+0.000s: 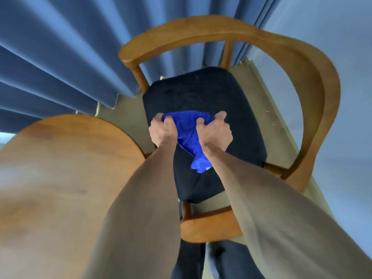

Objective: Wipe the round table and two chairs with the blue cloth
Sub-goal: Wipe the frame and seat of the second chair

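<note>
A bright blue cloth is bunched between both my hands above the dark seat cushion of a wooden chair. My left hand grips the cloth's left end and my right hand grips its right end. A loose corner of the cloth hangs down toward me between my wrists. The round wooden table lies to the left, its edge close to the chair seat. Only this one chair is in view.
Blue curtains hang behind the table and the chair at the left and top. A pale wall stands to the right of the chair. A strip of light floor shows around the chair. My legs are visible at the bottom.
</note>
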